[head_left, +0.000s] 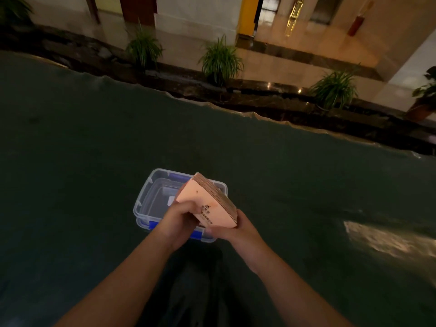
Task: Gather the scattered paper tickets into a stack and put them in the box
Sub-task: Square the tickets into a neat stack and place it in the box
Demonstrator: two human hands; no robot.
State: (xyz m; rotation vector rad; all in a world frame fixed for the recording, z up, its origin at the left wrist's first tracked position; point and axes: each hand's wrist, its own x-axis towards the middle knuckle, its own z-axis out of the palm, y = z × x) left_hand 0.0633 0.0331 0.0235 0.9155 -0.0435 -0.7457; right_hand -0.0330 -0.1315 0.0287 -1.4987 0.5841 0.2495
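Observation:
A thick stack of pink paper tickets [207,201] is held tilted in both hands above the right half of a clear plastic box [151,197] with blue latches. My left hand [181,218] grips the stack's near left edge, thumb on top. The near right corner rests in my right hand [236,228], which cups it from below. The box stands open on the dark green cloth [82,161], and its visible left part holds nothing. The stack and my hands hide its right side.
The dark cloth covers a wide table whose far edge [236,112] runs diagonally from upper left to right. Beyond it are several potted plants [220,60] on a tiled floor. A patch of reflected light [389,241] lies on the cloth at the right.

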